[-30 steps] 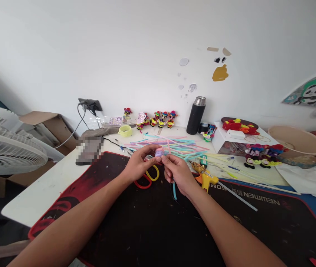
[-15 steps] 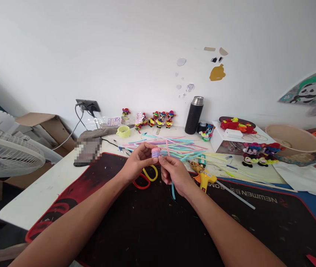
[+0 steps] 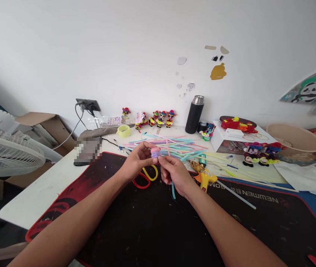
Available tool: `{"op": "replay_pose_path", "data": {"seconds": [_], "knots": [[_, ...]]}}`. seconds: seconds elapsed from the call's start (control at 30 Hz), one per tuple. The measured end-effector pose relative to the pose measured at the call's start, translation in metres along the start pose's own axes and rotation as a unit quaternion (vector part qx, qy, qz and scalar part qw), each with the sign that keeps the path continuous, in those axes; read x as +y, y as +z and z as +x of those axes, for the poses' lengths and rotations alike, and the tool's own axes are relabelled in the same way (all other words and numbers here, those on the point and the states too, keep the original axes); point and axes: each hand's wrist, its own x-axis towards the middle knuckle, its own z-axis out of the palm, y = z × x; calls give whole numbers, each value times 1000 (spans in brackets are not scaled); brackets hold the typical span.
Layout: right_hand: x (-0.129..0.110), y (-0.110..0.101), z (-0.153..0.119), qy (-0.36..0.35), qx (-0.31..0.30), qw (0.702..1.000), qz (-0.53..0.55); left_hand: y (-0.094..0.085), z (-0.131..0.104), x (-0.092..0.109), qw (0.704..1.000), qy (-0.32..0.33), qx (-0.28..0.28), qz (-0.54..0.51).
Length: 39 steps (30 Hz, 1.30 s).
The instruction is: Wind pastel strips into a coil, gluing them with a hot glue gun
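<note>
The left hand (image 3: 137, 162) pinched a small purple coil (image 3: 155, 152) between thumb and fingertips, held in the air just above the near edge of the straw pile (image 3: 171, 147). The right hand (image 3: 176, 172) was closed narrowly around a blue straw (image 3: 173, 190), whose lower end hung below the palm; its fingertips met the coil from the right. Whether a pink straw rising past the fingers was also in that grip could not be told.

The coil looked light and springy, likely wound from thin plastic, and would probably unwind or crush if squeezed hard; a gentle pinch across its flat faces seemed the safest hold. The straw seemed light, smooth and easily kinked, best held close to the working end.

Just nearer than the pile lay scissors (image 3: 145, 177) and, to their right, a glue gun (image 3: 206, 178), both on a black mat (image 3: 152, 230). Its far right edge bore upside-down lettering that read "NEWMEN" (image 3: 265, 198). Other labels were too small to read.
</note>
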Motion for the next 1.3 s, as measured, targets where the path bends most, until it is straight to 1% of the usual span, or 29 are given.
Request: {"op": "replay_pose_path", "data": {"seconds": [0.23,0.57,0.73,0.9,1.3], "knots": [[1,0,1,0,0,1000,2,0,0,0,1000,4,-9,2],[0,0,0,11,-4,1000,-4,3,-1,5,1000,-9,0,-16],[0,0,0,9,-5,1000,-1,1,-1,4,1000,-14,6,-27],[0,0,0,10,-6,1000,5,-2,-1,1,999,-14,-1,-31],[2,0,-1,12,-15,999,32,0,0,1,999,-3,0,-33]]}}
